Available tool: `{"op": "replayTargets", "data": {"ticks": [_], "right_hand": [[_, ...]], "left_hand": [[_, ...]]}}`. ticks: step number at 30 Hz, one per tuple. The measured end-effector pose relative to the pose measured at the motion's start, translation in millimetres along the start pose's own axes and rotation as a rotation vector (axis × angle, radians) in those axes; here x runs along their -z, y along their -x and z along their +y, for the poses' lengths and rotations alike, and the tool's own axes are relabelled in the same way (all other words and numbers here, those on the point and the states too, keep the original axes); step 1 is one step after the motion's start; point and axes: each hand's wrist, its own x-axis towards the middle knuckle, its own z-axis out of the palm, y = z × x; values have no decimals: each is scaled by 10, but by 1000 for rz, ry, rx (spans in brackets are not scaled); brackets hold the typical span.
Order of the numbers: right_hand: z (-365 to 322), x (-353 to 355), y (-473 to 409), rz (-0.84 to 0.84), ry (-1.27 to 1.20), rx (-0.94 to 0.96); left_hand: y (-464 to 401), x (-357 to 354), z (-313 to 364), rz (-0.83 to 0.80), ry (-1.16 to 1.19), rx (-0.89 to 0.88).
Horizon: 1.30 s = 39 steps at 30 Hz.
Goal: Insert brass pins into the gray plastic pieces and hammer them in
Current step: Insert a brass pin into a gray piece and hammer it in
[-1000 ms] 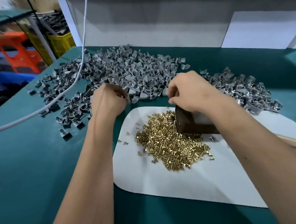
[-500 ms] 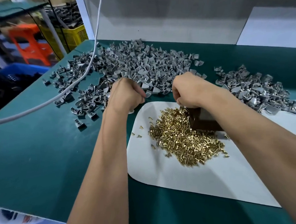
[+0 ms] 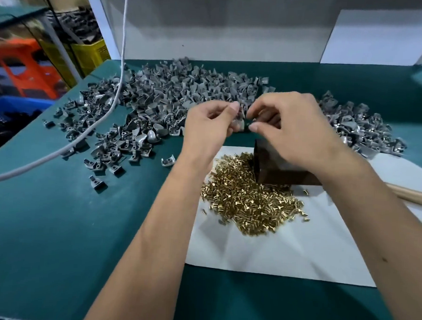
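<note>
A small gray plastic piece (image 3: 239,122) sat just above the middle of the frame, curved and dull with a pale sheen, pinched between the thumb and fingers of the left hand (image 3: 210,128). The right hand (image 3: 289,129) met it from the other side, its thumb and forefinger drawn together at the piece's edge — whether a pin lay between those fingertips could not be told.

Below the hands a heap of brass pins (image 3: 249,198) — short, bright, headed — lay on a white sheet (image 3: 285,252), touching a dark brown block (image 3: 277,173) at the sheet's upper part. A pale wooden handle (image 3: 413,196) ran off to the right edge.

A broad pile of gray pieces (image 3: 159,101) spread across the green table (image 3: 42,224) toward the upper left, and a smaller pile (image 3: 360,128) lay at the right. A yellow crate (image 3: 91,53) in the upper left held dark parts, too blurred to name. A white cable (image 3: 115,98) crossed the larger pile.
</note>
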Motion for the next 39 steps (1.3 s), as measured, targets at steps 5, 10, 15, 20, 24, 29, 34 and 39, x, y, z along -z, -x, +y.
{"op": "replayTargets", "data": {"ticks": [5,10,15,20,24,29,34,39], "right_hand": [[252,171,332,161,-73,-55],[430,210,581,194,-87,-52],[526,227,674,284,-147,-31],[498,125,736,407,-234,-32],[478,94,749,466,-237,-7],[464,70,763,498,-224,-3],[452,56,763,508,-247,-31],[461,56,758,469,-367,-94]], "left_hand": [[200,-388,-58,-145,-65,-214],[288,-506,-107,-242,-90,-277],[288,-528,-140,-307,-68,-216],[332,-562,-143,-346,22,-180],[349,-565,-142,-343,58,-145],[359,-562,-142,-320,146,-54],[366,-540,-126,-327,211,-16],[376,-543,-120,-353,251,-18]]}}
